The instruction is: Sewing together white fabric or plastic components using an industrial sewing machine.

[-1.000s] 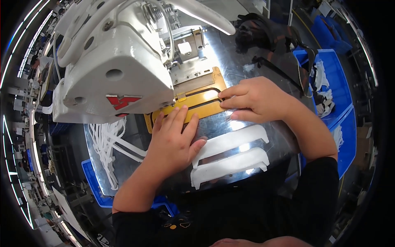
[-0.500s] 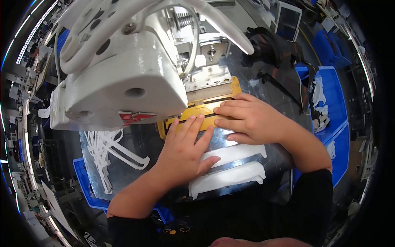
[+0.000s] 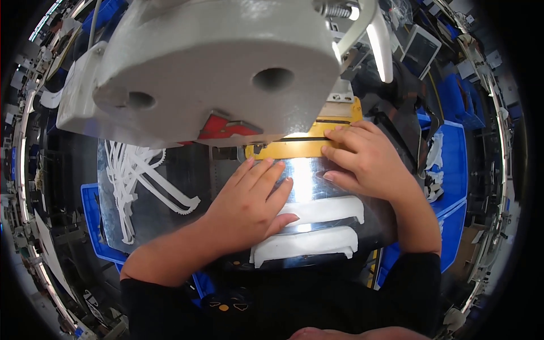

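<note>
A yellow slotted template plate (image 3: 289,149) lies beneath the overhanging head of a white sewing machine (image 3: 209,68), which hides part of it. My right hand (image 3: 365,156) rests on the plate's right end, fingers stretched out and thumb apart. Just in front of the plate's near edge is my left hand (image 3: 249,198), its fingers extended over the shiny metal table and holding nothing. Between my arms lie two white fabric pieces with turned-down ends, the farther piece (image 3: 326,210) partly beside my left thumb and the nearer piece (image 3: 306,245) close to my body.
A loose heap of white strips (image 3: 130,175) with jagged edges covers the table's left side. Blue bins (image 3: 453,164) with white scraps stand at the right, and another blue bin (image 3: 93,221) at the left. A dark bundle (image 3: 405,96) and a tablet-like screen (image 3: 421,51) are behind.
My viewpoint has shifted, so the machine head looms larger and covers more of the plate. My left fingers have come off the plate's near edge; my right hand stays on it.
</note>
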The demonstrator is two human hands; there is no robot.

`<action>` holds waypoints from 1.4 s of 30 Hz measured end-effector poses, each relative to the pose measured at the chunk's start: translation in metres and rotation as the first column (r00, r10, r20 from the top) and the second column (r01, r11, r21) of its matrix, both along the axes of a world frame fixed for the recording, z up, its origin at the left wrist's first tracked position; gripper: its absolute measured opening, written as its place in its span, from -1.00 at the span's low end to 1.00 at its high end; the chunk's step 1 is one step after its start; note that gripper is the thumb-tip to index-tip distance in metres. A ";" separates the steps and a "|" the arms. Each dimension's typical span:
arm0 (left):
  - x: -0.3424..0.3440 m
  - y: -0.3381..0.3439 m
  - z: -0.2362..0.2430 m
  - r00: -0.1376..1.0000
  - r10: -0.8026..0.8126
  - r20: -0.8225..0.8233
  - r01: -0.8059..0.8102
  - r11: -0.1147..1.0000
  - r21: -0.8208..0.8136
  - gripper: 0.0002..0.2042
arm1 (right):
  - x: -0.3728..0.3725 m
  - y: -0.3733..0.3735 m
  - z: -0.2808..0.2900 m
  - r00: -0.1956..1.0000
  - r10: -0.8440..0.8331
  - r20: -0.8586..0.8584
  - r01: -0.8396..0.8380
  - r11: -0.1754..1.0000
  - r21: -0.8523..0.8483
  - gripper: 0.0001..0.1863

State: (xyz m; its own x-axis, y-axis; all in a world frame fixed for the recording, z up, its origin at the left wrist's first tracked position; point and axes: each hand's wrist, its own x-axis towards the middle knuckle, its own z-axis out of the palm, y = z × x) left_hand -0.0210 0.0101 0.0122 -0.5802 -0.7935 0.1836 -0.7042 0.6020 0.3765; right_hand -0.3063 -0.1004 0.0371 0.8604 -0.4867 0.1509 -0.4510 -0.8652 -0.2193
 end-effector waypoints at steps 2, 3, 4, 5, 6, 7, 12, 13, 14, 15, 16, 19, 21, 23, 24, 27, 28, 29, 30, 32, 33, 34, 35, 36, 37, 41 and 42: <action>0.000 -0.001 -0.001 1.000 0.002 0.001 -0.002 1.000 -0.005 -0.43 | 0.000 -0.002 0.001 0.999 -0.038 0.019 0.038 0.999 -0.037 -0.64; 0.000 -0.001 -0.001 1.000 0.013 0.011 -0.013 1.000 -0.021 -0.43 | 0.000 -0.004 0.000 0.999 -0.031 0.017 0.032 0.999 -0.033 -0.64; 0.001 0.000 -0.001 1.000 0.023 0.022 -0.022 0.999 -0.037 -0.43 | 0.000 -0.006 -0.001 0.999 -0.045 0.010 0.045 0.998 -0.052 -0.64; 0.001 0.001 0.000 0.999 0.027 0.021 -0.027 0.999 -0.033 -0.43 | -0.001 -0.008 -0.002 0.998 -0.060 0.005 0.060 0.996 -0.071 -0.63; 0.002 0.001 0.001 0.997 0.071 0.043 -0.069 0.997 -0.033 -0.43 | -0.001 -0.009 -0.004 0.998 -0.059 0.004 0.060 0.996 -0.067 -0.63; 0.002 0.001 0.001 0.991 0.113 0.065 -0.111 0.993 -0.034 -0.42 | -0.001 -0.011 -0.006 0.998 -0.064 0.007 0.064 0.995 -0.078 -0.62; 0.004 0.000 -0.001 0.969 0.230 0.094 -0.222 0.971 -0.090 -0.39 | -0.003 -0.015 -0.009 0.995 -0.095 0.014 0.096 0.993 -0.062 -0.62; 0.005 0.000 -0.001 0.961 0.257 0.106 -0.247 0.964 -0.103 -0.37 | -0.003 -0.015 -0.010 0.996 -0.091 0.015 0.092 0.994 -0.060 -0.62; 0.005 0.000 -0.001 0.961 0.255 0.108 -0.244 0.964 -0.103 -0.37 | -0.003 -0.015 -0.010 0.996 -0.088 0.017 0.088 0.994 -0.058 -0.63; 0.006 0.000 -0.001 0.953 0.276 0.129 -0.263 0.959 -0.107 -0.35 | -0.003 -0.015 -0.011 0.996 -0.091 0.019 0.092 0.994 -0.056 -0.63; 0.006 0.000 -0.001 0.943 0.296 0.150 -0.281 0.953 -0.112 -0.33 | -0.003 -0.016 -0.012 0.996 -0.088 0.022 0.089 0.994 -0.056 -0.63; 0.006 -0.001 0.001 0.932 0.318 0.175 -0.299 0.946 -0.123 -0.30 | -0.004 -0.017 -0.013 0.996 -0.083 0.033 0.084 0.995 -0.052 -0.64; 0.007 -0.002 0.000 0.930 0.319 0.185 -0.300 0.946 -0.125 -0.30 | -0.004 -0.017 -0.012 0.996 -0.082 0.045 0.084 0.995 -0.047 -0.64; 0.008 -0.003 0.000 0.927 0.319 0.196 -0.299 0.946 -0.128 -0.30 | -0.005 -0.016 -0.012 0.996 -0.089 0.027 0.091 0.994 -0.064 -0.65; 0.008 -0.004 -0.001 0.923 0.327 0.201 -0.308 0.943 -0.125 -0.30 | -0.005 -0.017 -0.013 0.995 -0.094 0.031 0.096 0.993 -0.063 -0.65; 0.008 -0.004 -0.003 0.918 0.340 0.204 -0.321 0.939 -0.121 -0.29 | -0.006 -0.018 -0.014 0.996 -0.073 0.045 0.076 0.995 -0.057 -0.67; 0.009 -0.004 -0.003 0.915 0.350 0.202 -0.332 0.936 -0.119 -0.29 | -0.005 -0.018 -0.014 0.996 -0.070 0.048 0.073 0.996 -0.052 -0.68; 0.009 -0.004 -0.003 0.915 0.350 0.201 -0.331 0.936 -0.121 -0.29 | -0.004 -0.018 -0.013 0.996 -0.066 0.051 0.068 0.997 -0.047 -0.68; 0.009 -0.005 -0.002 0.916 0.353 0.190 -0.339 0.935 -0.103 -0.29 | -0.003 -0.018 -0.013 0.997 -0.065 0.051 0.068 0.996 -0.050 -0.68; 0.011 -0.003 -0.002 0.915 0.363 0.176 -0.352 0.932 -0.091 -0.29 | -0.001 -0.017 -0.013 0.997 -0.049 0.061 0.051 0.998 -0.038 -0.68; 0.012 -0.004 -0.003 0.917 0.355 0.183 -0.344 0.934 -0.094 -0.29 | -0.001 -0.016 -0.014 0.997 -0.050 0.063 0.053 0.998 -0.043 -0.68; 0.012 -0.005 -0.002 0.917 0.349 0.191 -0.336 0.937 -0.098 -0.29 | -0.002 -0.016 -0.014 0.997 -0.053 0.054 0.055 0.998 -0.041 -0.68; 0.012 -0.006 0.001 0.917 0.350 0.191 -0.336 0.936 -0.103 -0.29 | -0.002 -0.015 -0.014 0.997 -0.055 0.047 0.056 0.998 -0.039 -0.68; 0.011 -0.005 0.004 0.918 0.339 0.206 -0.329 0.941 -0.084 -0.29 | -0.002 -0.014 -0.013 0.998 -0.049 0.049 0.051 0.998 -0.043 -0.68; 0.011 -0.004 0.006 0.919 0.328 0.221 -0.322 0.945 -0.064 -0.28 | -0.001 -0.013 -0.013 0.998 -0.050 0.048 0.051 0.998 -0.040 -0.68; 0.020 -0.002 0.003 0.928 0.300 0.219 -0.298 0.954 -0.046 -0.29 | 0.000 -0.009 -0.014 0.998 -0.053 0.045 0.055 0.997 -0.053 -0.70; 0.023 -0.002 -0.001 0.927 0.316 0.203 -0.311 0.949 -0.056 -0.30 | 0.001 -0.008 -0.014 0.997 -0.064 0.050 0.067 0.996 -0.053 -0.70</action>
